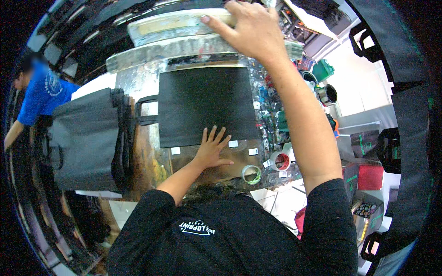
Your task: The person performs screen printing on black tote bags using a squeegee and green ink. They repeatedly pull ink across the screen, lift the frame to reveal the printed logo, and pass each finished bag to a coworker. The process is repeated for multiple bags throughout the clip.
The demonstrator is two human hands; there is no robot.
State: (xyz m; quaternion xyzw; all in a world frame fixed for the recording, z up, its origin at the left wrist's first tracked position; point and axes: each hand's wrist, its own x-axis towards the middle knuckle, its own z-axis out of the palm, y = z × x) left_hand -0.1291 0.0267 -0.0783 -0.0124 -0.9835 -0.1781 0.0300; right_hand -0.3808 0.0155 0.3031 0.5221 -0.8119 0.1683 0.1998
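- The right hand (255, 32) curls over the upper edge of a paint-smeared frame (177, 25); its fingertips are hidden, so how tightly it grips cannot be told.
- The left hand (212, 149) is spread, fingers fanned across the near edge of a black fabric tote bag (207, 99), which lies flat on the worktable before the frame, handle to the left.
- A co-worker (48, 89) in blue is blurred at left.
- Two round pots or tape rolls, unclear which, show green (251, 175) and red (280, 161) inside; a metal tin (328, 94) looks dark within.
- The worktable (154, 171) is paint-stained; black bags (87, 142) are stacked at left, white floor (352, 94) at right.
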